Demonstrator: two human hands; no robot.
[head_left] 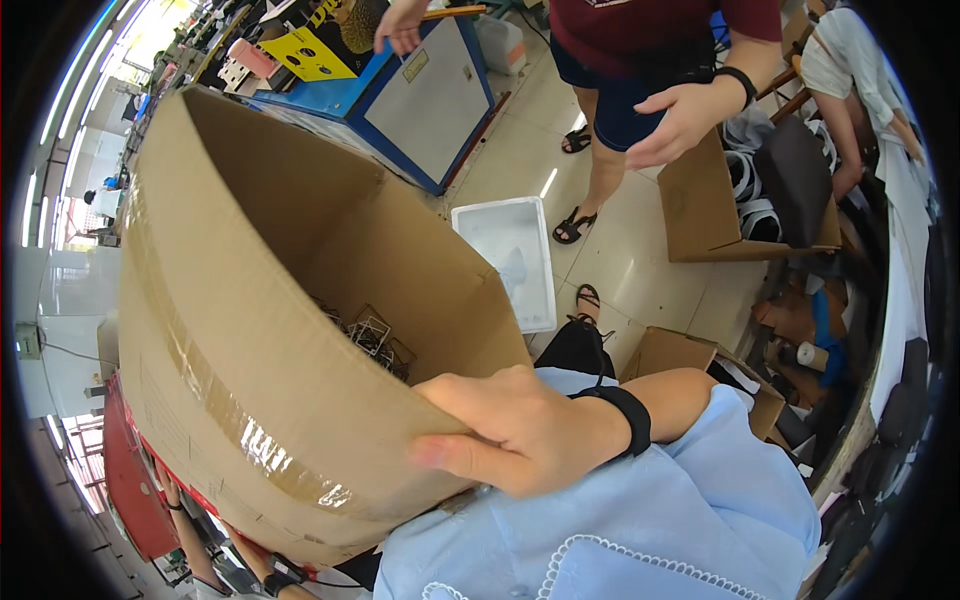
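Head view: right hand (pixel 510 432), wearing a black wristband, closes over the near rim of a large brown open-topped cardboard box (pixel 250 400), thumb outside the wall, and holds it tilted above the floor. Small wire-framed metal parts (pixel 372 338) lie at its bottom. Left hand is out of view. On the tiled floor (pixel 630 250) beyond stands a white plastic tray (pixel 508 260).

One hand (pixel 505 432) is seen, fingers curled and closed on a box (pixel 280 330) rim, its wrist banded in black.
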